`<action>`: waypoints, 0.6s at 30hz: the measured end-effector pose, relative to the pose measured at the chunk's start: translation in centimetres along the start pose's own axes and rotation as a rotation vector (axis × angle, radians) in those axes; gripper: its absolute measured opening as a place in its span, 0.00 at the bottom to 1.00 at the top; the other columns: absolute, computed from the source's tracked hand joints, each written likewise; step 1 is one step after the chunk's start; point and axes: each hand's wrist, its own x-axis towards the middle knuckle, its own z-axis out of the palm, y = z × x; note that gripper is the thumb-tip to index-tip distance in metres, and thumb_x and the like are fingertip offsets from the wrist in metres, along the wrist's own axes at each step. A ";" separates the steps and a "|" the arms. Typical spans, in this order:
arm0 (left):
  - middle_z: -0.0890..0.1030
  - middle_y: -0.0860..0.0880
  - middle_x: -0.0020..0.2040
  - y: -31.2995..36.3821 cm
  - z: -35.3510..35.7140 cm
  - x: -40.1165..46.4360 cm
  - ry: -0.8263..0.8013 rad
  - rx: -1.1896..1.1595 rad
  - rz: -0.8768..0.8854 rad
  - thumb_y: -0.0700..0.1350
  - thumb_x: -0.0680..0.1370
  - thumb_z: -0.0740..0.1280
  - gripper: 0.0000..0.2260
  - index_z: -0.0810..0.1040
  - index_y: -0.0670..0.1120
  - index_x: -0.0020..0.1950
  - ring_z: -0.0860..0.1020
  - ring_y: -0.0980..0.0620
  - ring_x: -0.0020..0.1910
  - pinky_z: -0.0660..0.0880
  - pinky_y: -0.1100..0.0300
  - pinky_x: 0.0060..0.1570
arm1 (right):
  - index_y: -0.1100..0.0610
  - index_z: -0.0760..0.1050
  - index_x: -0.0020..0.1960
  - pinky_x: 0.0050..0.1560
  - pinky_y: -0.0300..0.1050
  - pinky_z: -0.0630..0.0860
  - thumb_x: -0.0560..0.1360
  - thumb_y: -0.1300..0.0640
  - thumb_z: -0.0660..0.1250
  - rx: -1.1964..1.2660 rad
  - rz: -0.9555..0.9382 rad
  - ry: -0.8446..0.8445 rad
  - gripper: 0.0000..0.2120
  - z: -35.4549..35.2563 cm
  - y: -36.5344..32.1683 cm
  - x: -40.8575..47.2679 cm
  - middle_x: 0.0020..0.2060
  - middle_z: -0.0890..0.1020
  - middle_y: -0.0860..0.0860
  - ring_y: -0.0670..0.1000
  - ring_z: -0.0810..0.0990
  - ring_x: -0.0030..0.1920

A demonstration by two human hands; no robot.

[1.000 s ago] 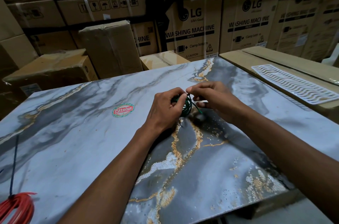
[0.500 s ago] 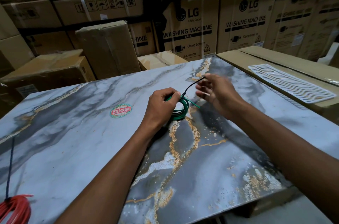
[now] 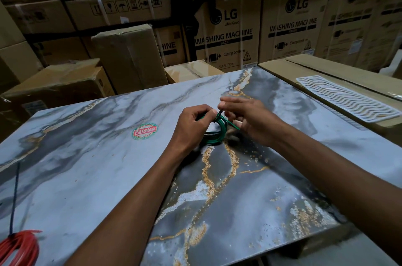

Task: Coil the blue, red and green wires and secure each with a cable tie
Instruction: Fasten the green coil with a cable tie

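A small green wire coil (image 3: 217, 133) sits near the middle of the marble table (image 3: 87, 157). My left hand (image 3: 191, 126) grips the coil's left side with curled fingers. A black cable tie (image 3: 220, 113) wraps the top of the coil. My right hand (image 3: 245, 117) pinches the tie's short upright end just right of my left thumb. A red wire coil (image 3: 20, 246) lies at the table's near left corner, bound by a dark tie whose long tail (image 3: 14, 196) points away from me. No blue wire is in view.
A round red and green sticker (image 3: 144, 131) is stuck on the table left of my hands. A white wavy mat (image 3: 345, 98) lies on a flat carton to the right. Stacked cardboard boxes (image 3: 239, 32) wall in the far side.
My right hand had pulled the tie's tail out up and to the right; it has come back in close to the coil and now pinches the tie near its head.
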 end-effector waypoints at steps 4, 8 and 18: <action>0.74 0.57 0.25 0.3 0.3 0.0 0.037 -0.064 -0.077 0.39 0.81 0.65 0.13 0.80 0.41 0.37 0.69 0.61 0.27 0.65 0.67 0.32 | 0.57 0.75 0.66 0.45 0.39 0.82 0.74 0.65 0.75 0.013 -0.020 0.052 0.23 -0.2 -0.3 -0.2 0.48 0.88 0.55 0.50 0.87 0.45; 0.71 0.56 0.23 0.0 0.4 0.3 0.136 -0.118 -0.206 0.42 0.81 0.65 0.14 0.82 0.39 0.38 0.66 0.58 0.25 0.65 0.60 0.33 | 0.58 0.71 0.69 0.48 0.43 0.84 0.74 0.69 0.74 0.052 -0.063 0.063 0.26 -0.3 -0.7 -0.4 0.49 0.87 0.60 0.54 0.88 0.48; 0.77 0.54 0.27 0.0 0.7 0.8 0.228 0.004 -0.259 0.47 0.80 0.68 0.11 0.86 0.44 0.42 0.71 0.55 0.29 0.69 0.57 0.36 | 0.54 0.67 0.67 0.52 0.45 0.78 0.71 0.66 0.77 -0.205 -0.251 0.084 0.30 0.5 -0.7 -1.1 0.38 0.87 0.51 0.48 0.87 0.44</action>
